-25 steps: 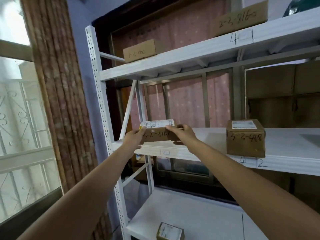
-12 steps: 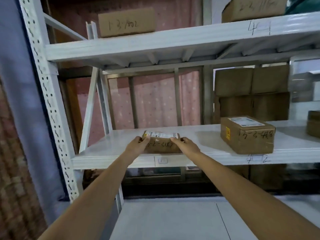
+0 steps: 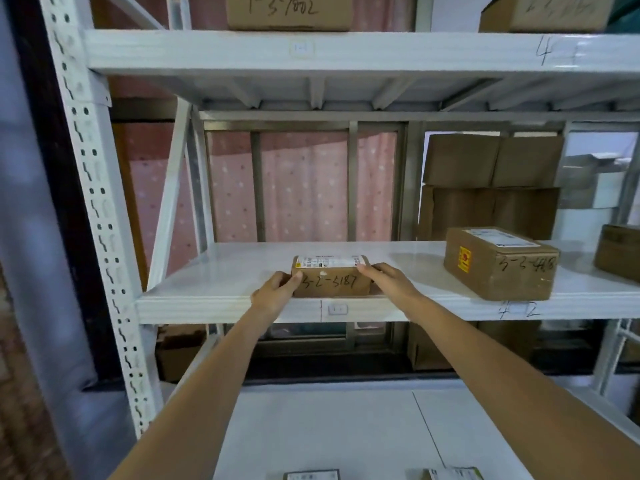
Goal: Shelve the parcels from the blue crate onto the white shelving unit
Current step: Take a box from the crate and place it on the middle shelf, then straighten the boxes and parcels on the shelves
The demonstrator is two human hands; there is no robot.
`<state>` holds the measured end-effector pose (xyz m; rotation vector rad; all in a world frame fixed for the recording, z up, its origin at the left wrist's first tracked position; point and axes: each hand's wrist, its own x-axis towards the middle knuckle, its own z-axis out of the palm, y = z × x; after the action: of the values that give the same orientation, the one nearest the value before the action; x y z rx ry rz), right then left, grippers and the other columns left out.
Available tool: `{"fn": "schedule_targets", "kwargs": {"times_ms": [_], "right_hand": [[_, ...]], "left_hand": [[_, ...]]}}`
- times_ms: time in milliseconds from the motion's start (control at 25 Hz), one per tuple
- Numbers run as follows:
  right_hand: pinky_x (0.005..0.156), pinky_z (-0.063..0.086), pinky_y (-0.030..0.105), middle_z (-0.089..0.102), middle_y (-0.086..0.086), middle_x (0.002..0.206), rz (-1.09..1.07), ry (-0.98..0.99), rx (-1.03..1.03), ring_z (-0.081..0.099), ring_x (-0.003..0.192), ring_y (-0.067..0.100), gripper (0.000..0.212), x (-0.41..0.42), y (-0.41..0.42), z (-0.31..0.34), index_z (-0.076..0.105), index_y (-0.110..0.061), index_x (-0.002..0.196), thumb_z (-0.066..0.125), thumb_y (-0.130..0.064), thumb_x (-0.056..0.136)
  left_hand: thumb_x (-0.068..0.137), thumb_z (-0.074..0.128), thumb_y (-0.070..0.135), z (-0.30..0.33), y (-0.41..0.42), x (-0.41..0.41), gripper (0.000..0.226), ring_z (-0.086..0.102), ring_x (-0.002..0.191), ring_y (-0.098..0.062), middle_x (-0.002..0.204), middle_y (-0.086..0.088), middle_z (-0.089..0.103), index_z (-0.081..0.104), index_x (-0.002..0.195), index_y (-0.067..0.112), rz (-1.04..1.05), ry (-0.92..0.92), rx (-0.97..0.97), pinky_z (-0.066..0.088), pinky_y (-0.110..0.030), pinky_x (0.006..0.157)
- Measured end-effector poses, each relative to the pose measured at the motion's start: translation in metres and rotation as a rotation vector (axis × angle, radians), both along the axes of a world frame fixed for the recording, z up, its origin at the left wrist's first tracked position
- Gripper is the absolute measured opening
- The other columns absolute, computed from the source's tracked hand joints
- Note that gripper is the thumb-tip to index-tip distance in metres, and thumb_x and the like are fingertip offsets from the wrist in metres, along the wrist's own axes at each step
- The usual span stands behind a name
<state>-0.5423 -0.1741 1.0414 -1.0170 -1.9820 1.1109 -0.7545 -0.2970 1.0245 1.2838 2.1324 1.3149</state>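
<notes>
Both your arms reach forward, bare and nearly straight. Your left hand (image 3: 275, 293) curls its fingers round the small box's (image 3: 330, 279) left end; your right hand (image 3: 389, 280) grips the right end.

Matt brown cardboard parcel (image 3: 331, 280), glossy paper label; smooth white painted-metal shelving unit (image 3: 221, 304).
</notes>
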Motion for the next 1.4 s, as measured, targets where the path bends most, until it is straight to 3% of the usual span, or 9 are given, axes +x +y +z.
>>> {"fn": "schedule_targets", "kwargs": {"times_ms": [120, 280, 520, 680, 840, 1000, 1200, 1280, 1400], "right_hand": [[0.097, 0.037, 0.035, 0.058, 0.001, 0.127, -0.017, 0.033, -0.034, 0.051, 0.122, 0.024, 0.076, 0.005, -0.002, 0.004, 0.055, -0.019, 0.124, 0.053, -0.078, 0.076], [0.1, 0.035, 0.039, 0.047, 0.004, 0.141, -0.052, 0.028, -0.057, 0.046, 0.127, 0.025, 0.064, 0.021, -0.001, 0.015, 0.048, -0.021, 0.13, 0.048, -0.068, 0.087], [0.103, 0.041, 0.038, 0.05, 0.001, 0.136, -0.024, -0.013, 0.096, 0.049, 0.122, 0.023, 0.053, 0.054, -0.008, 0.057, 0.049, -0.02, 0.13, 0.058, -0.053, 0.09], [0.093, 0.048, 0.033, 0.06, 0.0, 0.112, 0.041, 0.102, 0.271, 0.058, 0.11, 0.02, 0.046, 0.063, -0.02, 0.121, 0.052, -0.015, 0.127, 0.066, -0.036, 0.089], [0.078, 0.047, 0.021, 0.058, -0.004, 0.107, 0.122, 0.125, 0.481, 0.057, 0.096, 0.011, 0.038, 0.065, -0.051, 0.187, 0.053, -0.017, 0.125, 0.064, -0.031, 0.091], [0.092, 0.047, 0.029, 0.064, 0.001, 0.113, 0.136, 0.169, 0.722, 0.059, 0.106, 0.016, 0.035, 0.061, -0.066, 0.242, 0.056, -0.016, 0.118, 0.065, -0.035, 0.09], [0.088, 0.044, 0.029, 0.06, 0.0, 0.12, -0.039, 0.291, 0.957, 0.056, 0.105, 0.016, 0.043, 0.032, -0.08, 0.327, 0.055, -0.015, 0.123, 0.063, -0.04, 0.088], [0.089, 0.046, 0.032, 0.059, 0.0, 0.121, -0.129, 0.278, 0.95, 0.056, 0.106, 0.018, 0.05, 0.02, -0.074, 0.354, 0.053, -0.016, 0.126, 0.059, -0.047, 0.088], [0.098, 0.048, 0.042, 0.062, 0.005, 0.125, -0.253, 0.136, 0.843, 0.058, 0.113, 0.024, 0.065, -0.002, -0.054, 0.373, 0.053, -0.017, 0.129, 0.052, -0.063, 0.084]], "left_hand": [[0.068, 0.035, 0.083, 0.001, -0.001, 0.0, 0.075, 0.051, 0.12, -0.028, 0.122, -0.003, 0.062, 0.054, 0.115, 0.028, 0.003, -0.028, 0.004, 0.036, -0.049, 0.108], [0.088, 0.043, 0.066, 0.02, -0.012, 0.004, 0.066, 0.049, 0.121, -0.025, 0.129, -0.007, 0.056, 0.05, 0.126, 0.013, -0.027, -0.122, -0.011, 0.033, -0.034, 0.101], [0.092, 0.051, 0.051, 0.092, -0.033, 0.0, 0.064, 0.048, 0.127, -0.028, 0.142, -0.01, 0.048, 0.04, 0.14, 0.009, 0.068, -0.11, 0.139, 0.034, -0.042, 0.107], [0.096, 0.051, 0.04, 0.165, -0.043, 0.019, 0.041, 0.049, 0.118, -0.026, 0.131, -0.008, 0.051, 0.05, 0.124, 0.01, 0.109, 0.089, 0.268, 0.037, -0.036, 0.098], [0.095, 0.051, 0.041, 0.228, -0.051, 0.044, 0.034, 0.053, 0.108, -0.022, 0.112, -0.005, 0.056, 0.056, 0.114, 0.013, 0.078, 0.277, 0.372, 0.037, -0.031, 0.087], [0.093, 0.055, 0.037, 0.281, -0.055, 0.056, 0.026, 0.055, 0.102, -0.018, 0.106, -0.001, 0.059, 0.057, 0.107, 0.015, 0.133, 0.381, 0.507, 0.043, -0.031, 0.087], [0.092, 0.055, 0.03, 0.336, -0.068, 0.037, 0.021, 0.054, 0.095, -0.018, 0.102, -0.001, 0.059, 0.056, 0.103, 0.012, 0.304, 0.492, 0.812, 0.046, -0.032, 0.084], [0.09, 0.053, 0.041, 0.358, -0.068, 0.015, 0.033, 0.056, 0.098, -0.022, 0.104, -0.005, 0.06, 0.055, 0.106, 0.012, 0.37, 0.502, 0.857, 0.048, -0.038, 0.089], [0.087, 0.036, 0.067, 0.378, -0.062, -0.03, 0.07, 0.051, 0.118, -0.033, 0.125, -0.012, 0.057, 0.051, 0.127, 0.012, 0.34, 0.49, 0.56, 0.039, -0.05, 0.105]]}}
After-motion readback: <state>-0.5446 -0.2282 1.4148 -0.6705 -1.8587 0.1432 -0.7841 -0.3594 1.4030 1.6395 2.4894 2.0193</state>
